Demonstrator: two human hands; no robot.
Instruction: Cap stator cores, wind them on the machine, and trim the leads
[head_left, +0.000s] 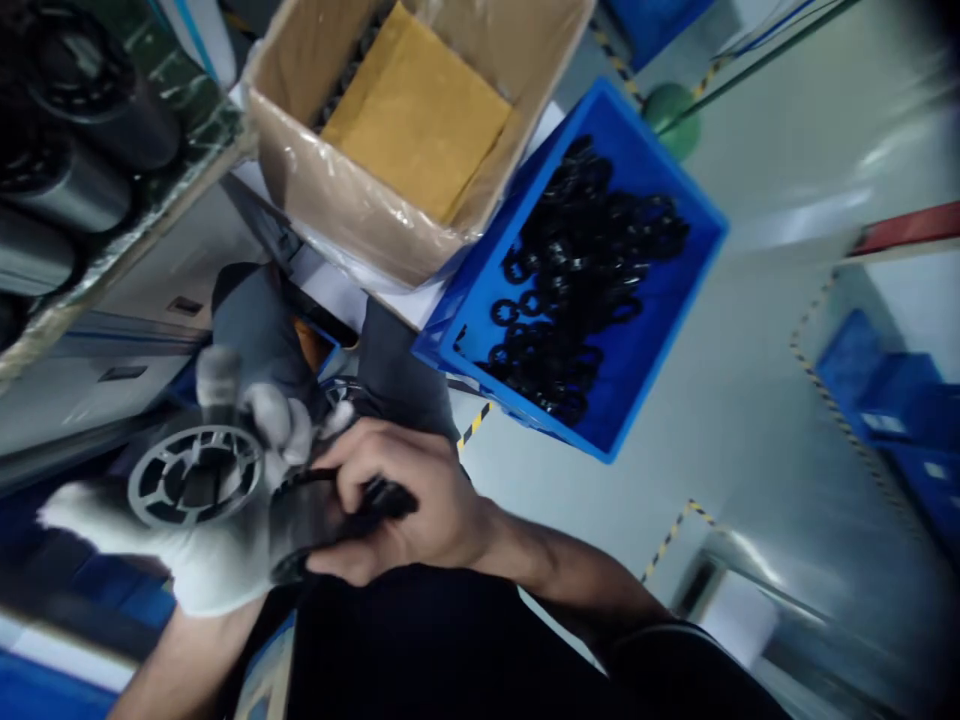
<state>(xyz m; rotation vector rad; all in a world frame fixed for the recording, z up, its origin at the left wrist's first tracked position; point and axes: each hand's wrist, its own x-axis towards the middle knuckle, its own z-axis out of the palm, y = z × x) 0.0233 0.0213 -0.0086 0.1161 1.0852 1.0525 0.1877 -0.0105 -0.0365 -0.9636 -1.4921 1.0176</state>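
My left hand (217,555), in a white glove, is wrapped round a metal cylinder whose spoked end ring (196,476) faces up. Just right of it, my bare right hand (409,500) has its fingers closed on a dark piece (386,497), blurred by motion. A second grey cylinder (296,525) lies between the two hands, touching the right fingertips. Which hand bears that second cylinder is hard to make out.
A blue bin (667,340) holds several black rings. Beside it stands a plastic-lined cardboard box (352,215) with a yellow-brown sheet (424,110) inside. Several metal cylinders (82,190) stand on a surface at the upper left.
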